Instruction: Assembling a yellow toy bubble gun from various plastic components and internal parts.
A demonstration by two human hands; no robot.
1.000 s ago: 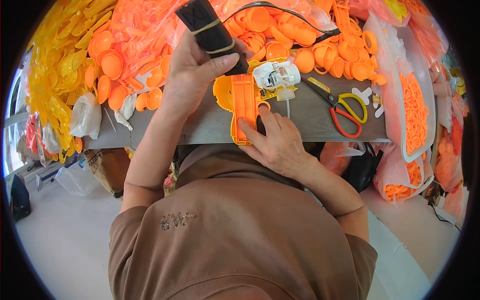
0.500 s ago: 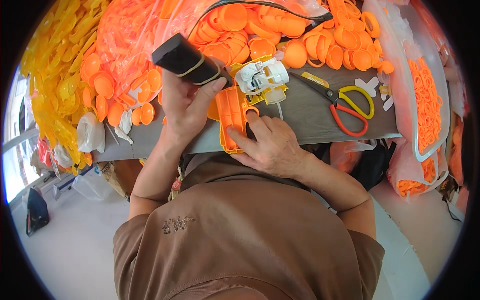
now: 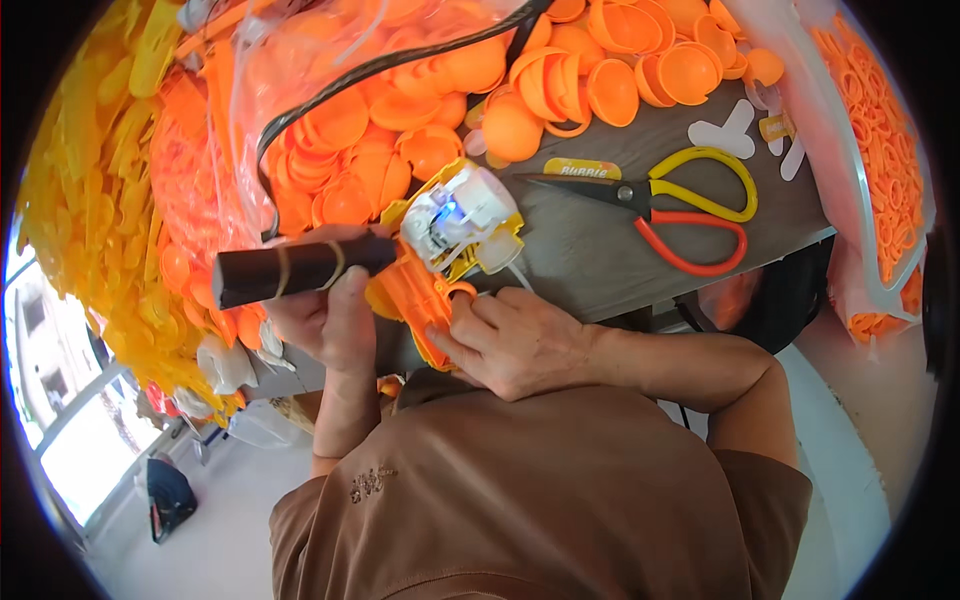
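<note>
My left hand [image 3: 340, 325] is closed round a black rectangular block [image 3: 245, 278] with tan rubber bands about it. The block's right end meets the top of an orange plastic handle shell [image 3: 422, 295], part of an opened toy bubble gun. Beyond the handle sits the gun's white mechanism [image 3: 480, 205] in a yellow half-shell [image 3: 430, 185], with a blue light glowing inside and a clear tube trailing from it. My right hand [image 3: 525, 345] grips the handle shell from the right, its index finger at the orange trigger ring [image 3: 460, 288].
Scissors [image 3: 690, 215] with yellow and red handles lie open on the grey table [image 3: 590, 265], beside a small yellow label [image 3: 580, 168]. Orange half-round cups [image 3: 430, 150] heap behind. Yellow parts [image 3: 80, 230] pile at left; a bin of orange rings [image 3: 885, 170] stands at right.
The black block has swung from an upward tilt to nearly level, pointing left. A blue light now shows in the white mechanism. The view has shifted and turned.
</note>
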